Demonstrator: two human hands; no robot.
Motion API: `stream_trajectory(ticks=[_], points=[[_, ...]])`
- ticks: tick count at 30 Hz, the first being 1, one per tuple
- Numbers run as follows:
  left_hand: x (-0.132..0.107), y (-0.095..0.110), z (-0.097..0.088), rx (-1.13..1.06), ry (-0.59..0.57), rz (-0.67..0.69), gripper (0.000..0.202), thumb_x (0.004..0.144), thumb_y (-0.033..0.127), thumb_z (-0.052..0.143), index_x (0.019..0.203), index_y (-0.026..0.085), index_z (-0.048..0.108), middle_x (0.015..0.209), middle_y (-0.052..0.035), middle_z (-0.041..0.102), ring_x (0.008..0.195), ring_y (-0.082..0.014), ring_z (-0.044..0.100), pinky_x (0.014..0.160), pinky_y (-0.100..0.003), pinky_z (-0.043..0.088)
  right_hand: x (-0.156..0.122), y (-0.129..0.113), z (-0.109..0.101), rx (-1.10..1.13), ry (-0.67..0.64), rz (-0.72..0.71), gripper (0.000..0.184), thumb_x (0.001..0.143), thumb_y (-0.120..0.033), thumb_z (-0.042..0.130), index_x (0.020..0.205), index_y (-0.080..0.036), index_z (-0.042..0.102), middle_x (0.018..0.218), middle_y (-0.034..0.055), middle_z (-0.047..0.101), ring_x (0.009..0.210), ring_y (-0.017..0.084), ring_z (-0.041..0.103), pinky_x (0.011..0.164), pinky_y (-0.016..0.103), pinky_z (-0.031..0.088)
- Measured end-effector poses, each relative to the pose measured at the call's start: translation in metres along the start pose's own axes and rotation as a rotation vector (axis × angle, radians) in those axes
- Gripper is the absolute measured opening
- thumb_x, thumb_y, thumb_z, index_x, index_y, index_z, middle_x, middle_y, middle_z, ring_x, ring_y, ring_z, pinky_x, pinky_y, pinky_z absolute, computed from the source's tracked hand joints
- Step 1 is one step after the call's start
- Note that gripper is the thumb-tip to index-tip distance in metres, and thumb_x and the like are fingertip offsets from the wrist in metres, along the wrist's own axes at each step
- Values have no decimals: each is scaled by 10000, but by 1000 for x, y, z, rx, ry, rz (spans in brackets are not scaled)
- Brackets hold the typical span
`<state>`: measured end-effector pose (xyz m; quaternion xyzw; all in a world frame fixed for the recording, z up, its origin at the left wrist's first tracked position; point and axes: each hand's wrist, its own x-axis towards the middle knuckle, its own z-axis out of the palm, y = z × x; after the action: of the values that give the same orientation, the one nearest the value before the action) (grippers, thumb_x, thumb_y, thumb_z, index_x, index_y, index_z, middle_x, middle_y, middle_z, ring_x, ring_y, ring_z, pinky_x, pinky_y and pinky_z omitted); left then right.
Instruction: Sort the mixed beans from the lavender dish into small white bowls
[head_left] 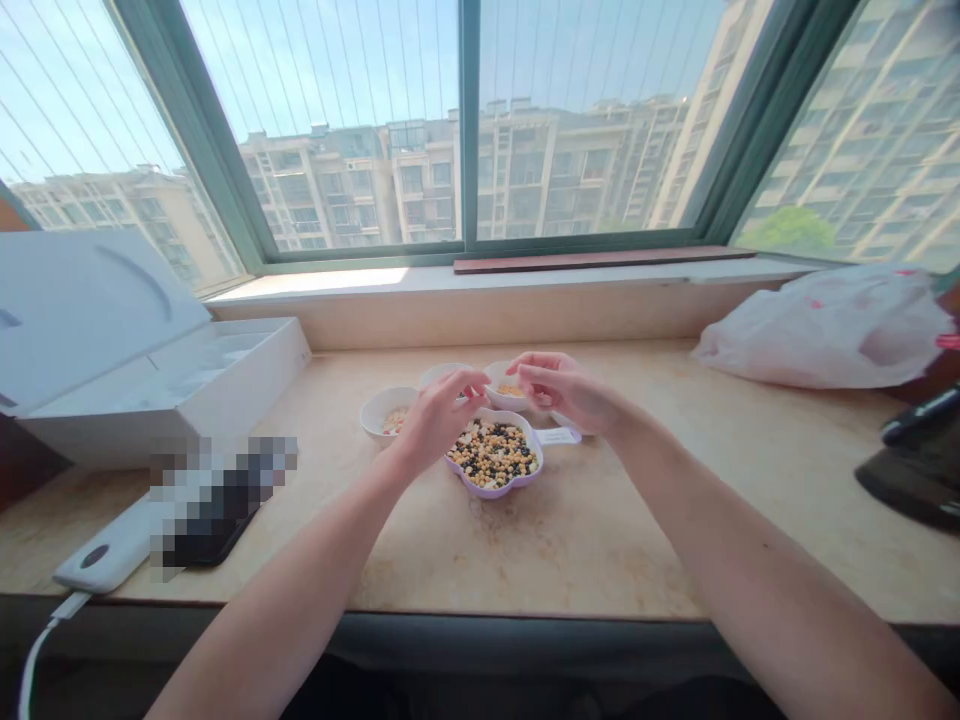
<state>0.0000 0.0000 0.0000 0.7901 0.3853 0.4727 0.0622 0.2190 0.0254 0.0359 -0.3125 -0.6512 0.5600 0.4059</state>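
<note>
Just above a flower-shaped white dish with a lilac rim (496, 491), two bare hands hover among small bowls

Centred in the frame, on a beige stone bench (577, 545), the dish holds a rounded heap of glossy black beans, yellow soybeans and pale flakes (493, 455). The left hand (435, 420) reaches in from the lower left, over a small round white bowl of pale grains (377, 417), with a second white bowl (442, 372) partly hidden behind its fingers. The right hand (566, 392) comes from the lower right, just beside a third white bowl of orange-yellow grains (504, 390). Both grips are narrow, fingertips curled toward each other; whether either holds a grain is too small to tell. At upper left stands an open white cardboard box (105, 350); at far right lies a crumpled translucent plastic bag (825, 330).
</note>
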Motion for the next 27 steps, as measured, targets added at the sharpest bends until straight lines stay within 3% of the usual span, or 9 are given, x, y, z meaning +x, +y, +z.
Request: stream_trajectory(ticks=[3, 6, 10, 14, 18, 23, 27], points=[[-3, 4, 0, -19, -6, 1, 96, 924, 214, 691, 1016, 233, 712, 946, -14, 760, 872, -156, 686, 890, -301, 543, -7, 17, 2, -32, 30, 75, 397, 766, -545, 796, 853, -176, 679, 585, -72, 435, 507, 70, 300, 486, 246, 182], [-1, 7, -2, -86, 79, -60, 71, 906, 231, 705, 977, 235, 714, 953, -19, 767, 864, -159, 682, 899, -320, 543, -12, 15, 3, -28, 87, 59, 382, 759, -532, 800, 805, -177, 666, 602, -59, 465, 511, 70, 314, 485, 250, 185], [8, 2, -8, -483, 234, -266, 181, 851, 281, 753, 1004, 215, 682, 941, -30, 759, 875, -156, 693, 839, -296, 548, -9, 11, 8, -14, 144, 34, 378, 746, -519, 813, 809, -174, 673, 630, -45, 502, 519, 70, 335, 481, 251, 199], [16, -6, -14, -961, 172, -506, 272, 775, 309, 825, 970, 208, 664, 939, -20, 748, 788, -115, 679, 720, -232, 534, -9, 15, 20, 59, 97, 89, 406, 749, -545, 811, 850, -175, 679, 618, -52, 482, 506, 69, 315, 468, 250, 173], [14, -4, -14, -1248, 99, -612, 274, 773, 274, 837, 964, 217, 649, 966, 7, 728, 758, -78, 656, 716, -209, 534, -14, 17, 35, 161, -22, 134, 417, 744, -533, 839, 771, -186, 608, 601, -62, 456, 508, 67, 328, 463, 236, 191], [11, 5, -10, -1371, 19, -646, 299, 732, 208, 858, 933, 221, 638, 903, 32, 710, 720, -62, 633, 685, -185, 525, -19, 18, 43, 199, -83, 138, 442, 761, -520, 840, 703, -183, 560, 607, -53, 478, 502, 61, 379, 462, 223, 219], [10, 9, -7, -1318, 28, -605, 334, 713, 244, 872, 946, 219, 633, 935, 23, 711, 737, -72, 636, 748, -229, 549, -18, 18, 46, 237, -41, 187, 474, 762, -614, 804, 870, -173, 665, 688, -25, 575, 491, 60, 416, 441, 221, 219]])
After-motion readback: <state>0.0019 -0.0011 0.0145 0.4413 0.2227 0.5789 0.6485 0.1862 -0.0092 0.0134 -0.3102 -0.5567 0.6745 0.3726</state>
